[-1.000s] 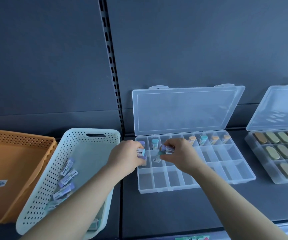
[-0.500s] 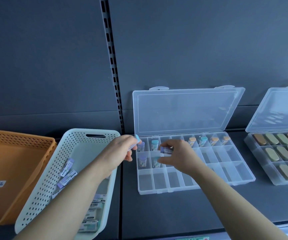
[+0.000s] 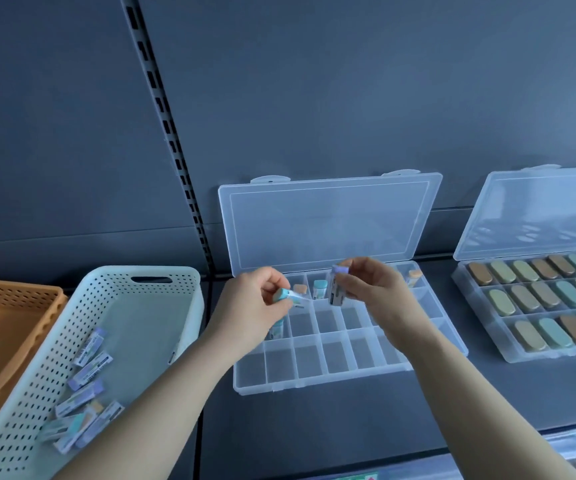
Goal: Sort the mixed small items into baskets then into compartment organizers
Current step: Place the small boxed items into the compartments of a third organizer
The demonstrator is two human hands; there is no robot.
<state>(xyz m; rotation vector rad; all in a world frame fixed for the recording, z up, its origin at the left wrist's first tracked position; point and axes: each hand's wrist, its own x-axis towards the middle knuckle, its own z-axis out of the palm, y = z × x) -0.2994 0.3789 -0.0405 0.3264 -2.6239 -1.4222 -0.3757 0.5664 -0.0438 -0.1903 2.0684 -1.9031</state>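
Observation:
A clear compartment organizer (image 3: pixel 335 368) lies open on the shelf, lid up against the back wall. Its back row holds a few small erasers standing on end, one teal (image 3: pixel 319 289). My left hand (image 3: pixel 255 308) hovers over the organizer's left end and pinches a teal-tipped eraser (image 3: pixel 288 295). My right hand (image 3: pixel 373 292) holds a purple-tipped eraser (image 3: pixel 337 285) upright above the middle compartments. The white perforated basket (image 3: pixel 161 282) to the left holds several more wrapped erasers (image 3: pixel 87 393).
An orange basket (image 3: pixel 12 327) sits at the far left beside the white one. A second open organizer (image 3: pixel 484 344), filled with oval tan and green pieces, lies at the right. The shelf's front edge runs along the bottom right.
Both hands have lifted from the organizer's compartments. The left hand now pinches a teal-tipped eraser and the right hand has raised the purple-tipped one upright.

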